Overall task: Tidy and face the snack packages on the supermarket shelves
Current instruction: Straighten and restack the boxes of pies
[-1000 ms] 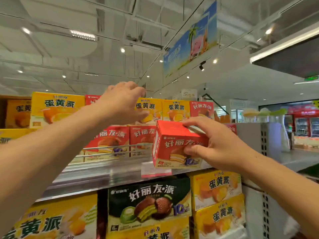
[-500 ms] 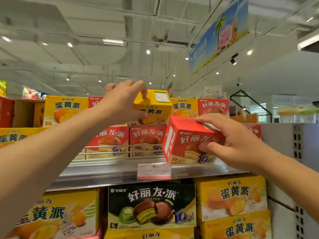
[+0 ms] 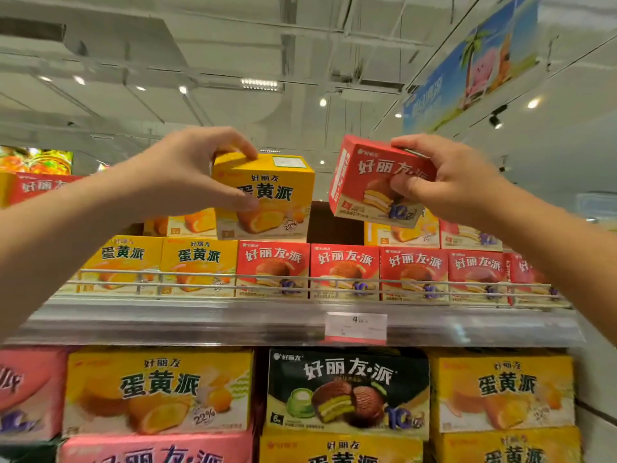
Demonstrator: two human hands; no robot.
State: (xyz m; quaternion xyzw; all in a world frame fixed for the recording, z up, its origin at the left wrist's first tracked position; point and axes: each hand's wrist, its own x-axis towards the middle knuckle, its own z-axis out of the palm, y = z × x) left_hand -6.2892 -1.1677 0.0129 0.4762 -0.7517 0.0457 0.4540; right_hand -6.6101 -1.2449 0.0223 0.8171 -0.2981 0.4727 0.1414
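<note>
My left hand [image 3: 187, 172] grips a small yellow pie box [image 3: 273, 202] by its top and front, on the upper layer of the top shelf. My right hand [image 3: 444, 182] holds a small red pie box [image 3: 364, 185] tilted in the air, above a dark gap [image 3: 334, 225] in the upper layer. Below them stands a front row of yellow boxes [image 3: 197, 265] and red boxes [image 3: 344, 269] behind a wire rail [image 3: 300, 282].
The top shelf edge [image 3: 200, 322] carries a price tag [image 3: 356, 325]. Underneath sit larger boxes: yellow [image 3: 160, 389], black-and-green [image 3: 347, 389], yellow [image 3: 504, 392] and pink [image 3: 157, 449]. A blue banner [image 3: 474, 61] hangs from the ceiling at the upper right.
My right hand has lifted the red box from shelf-edge height up to the upper layer. My left hand has pulled the yellow box forward. The camera has moved closer.
</note>
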